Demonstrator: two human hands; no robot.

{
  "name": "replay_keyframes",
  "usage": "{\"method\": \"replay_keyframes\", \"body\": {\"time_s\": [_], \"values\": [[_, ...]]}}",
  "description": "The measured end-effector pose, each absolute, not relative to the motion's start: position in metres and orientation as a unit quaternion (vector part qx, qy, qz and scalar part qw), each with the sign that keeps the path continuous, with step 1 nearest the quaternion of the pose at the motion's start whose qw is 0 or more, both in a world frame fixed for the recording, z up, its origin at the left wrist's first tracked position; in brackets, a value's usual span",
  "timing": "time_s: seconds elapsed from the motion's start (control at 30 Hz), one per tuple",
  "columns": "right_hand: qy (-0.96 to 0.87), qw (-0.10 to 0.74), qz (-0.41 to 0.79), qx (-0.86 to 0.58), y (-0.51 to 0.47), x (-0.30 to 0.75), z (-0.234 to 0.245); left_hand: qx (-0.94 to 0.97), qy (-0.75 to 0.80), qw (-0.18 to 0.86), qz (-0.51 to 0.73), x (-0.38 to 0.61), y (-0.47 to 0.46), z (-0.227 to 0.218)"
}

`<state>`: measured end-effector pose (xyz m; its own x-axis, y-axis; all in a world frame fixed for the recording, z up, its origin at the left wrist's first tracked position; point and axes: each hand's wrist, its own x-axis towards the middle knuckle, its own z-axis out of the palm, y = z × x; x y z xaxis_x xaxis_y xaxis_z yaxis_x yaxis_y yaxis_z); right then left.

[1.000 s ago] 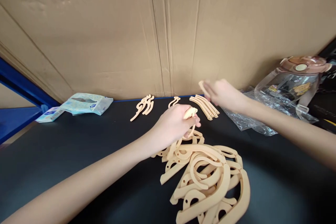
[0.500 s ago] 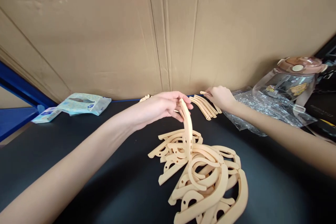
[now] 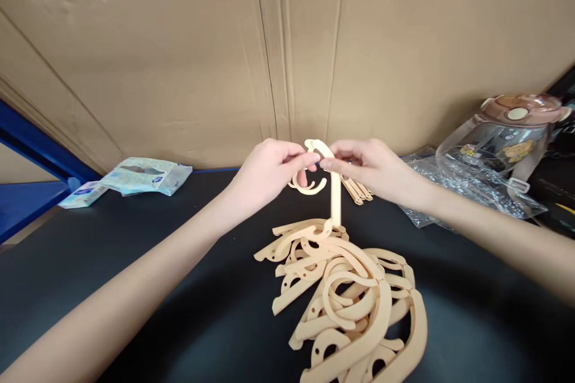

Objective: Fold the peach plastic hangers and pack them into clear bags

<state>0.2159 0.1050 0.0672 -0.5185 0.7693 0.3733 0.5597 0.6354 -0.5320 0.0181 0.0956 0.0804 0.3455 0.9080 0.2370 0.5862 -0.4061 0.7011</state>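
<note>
Both hands meet above the black table around a beige plastic folding hanger (image 3: 336,200). Its long arm hangs down, and its curved hook (image 3: 309,190) shows below my left fingers. My left hand (image 3: 274,170) pinches the hanger near its top from the left. From the other side, my right hand (image 3: 375,166) has thumb and fingers closed on its upper part; any small strip in that hand is hidden. Below lies a heap of similar folding hangers (image 3: 359,305), overlapping each other. Several slim beige strips (image 3: 357,190) lie behind my right hand, partly covered by it.
A clear plastic bag (image 3: 476,191) lies at the right, beside a transparent bottle (image 3: 516,131) with a brown lid and strap. At the left are a tissue pack (image 3: 146,175) and a smaller pack (image 3: 83,194). A cardboard wall (image 3: 193,60) stands behind the black table (image 3: 215,311).
My right hand has moved left from the strips to the hanger in my left hand. The hanger has turned and opened out, so its hook now shows.
</note>
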Motion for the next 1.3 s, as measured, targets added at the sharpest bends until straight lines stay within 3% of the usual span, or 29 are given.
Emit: {"method": "replay_keyframes", "body": {"time_s": [0.1,0.2,0.3,0.4,0.5,0.53,0.8,0.87,0.93,1.03,1.13,1.23,1.3], "values": [[-0.860,0.289,-0.041,-0.418,0.108,0.217,0.080,0.736,0.450,0.360,0.356,0.020,0.095,0.083],[-0.857,0.206,-0.249,-0.401,0.113,0.215,0.089,0.690,0.445,0.422,0.384,0.025,0.094,0.085],[-0.860,0.120,-0.300,-0.396,0.121,0.209,0.088,0.668,0.443,0.447,0.397,0.032,0.098,0.082],[-0.876,0.137,-0.186,-0.423,0.135,0.207,0.076,0.674,0.464,0.424,0.389,0.038,0.106,0.068],[-0.835,0.265,0.119,-0.468,0.156,0.211,0.063,0.684,0.493,0.391,0.368,0.039,0.119,0.046],[-0.811,0.293,0.170,-0.477,0.163,0.214,0.061,0.686,0.504,0.382,0.359,0.037,0.124,0.040],[-0.617,0.534,0.349,-0.461,0.172,0.233,0.082,0.646,0.616,0.305,0.333,0.017,0.148,0.026],[-0.583,0.572,0.380,-0.433,0.164,0.238,0.085,0.644,0.578,0.376,0.332,0.018,0.141,0.032],[-0.589,0.577,0.367,-0.430,0.157,0.244,0.082,0.611,0.497,0.533,0.309,0.018,0.132,0.039],[-0.653,0.523,0.311,-0.451,0.148,0.251,0.070,0.528,0.401,0.673,0.329,0.013,0.122,0.047],[-0.775,0.380,0.163,-0.479,0.137,0.250,0.058,0.527,0.395,0.653,0.374,0.008,0.118,0.049],[-0.844,0.218,-0.051,-0.488,0.123,0.237,0.055,0.552,0.395,0.659,0.324,0.015,0.113,0.048],[-0.856,0.151,-0.132,-0.476,0.114,0.226,0.056,0.573,0.394,0.656,0.292,0.025,0.107,0.047]]}}
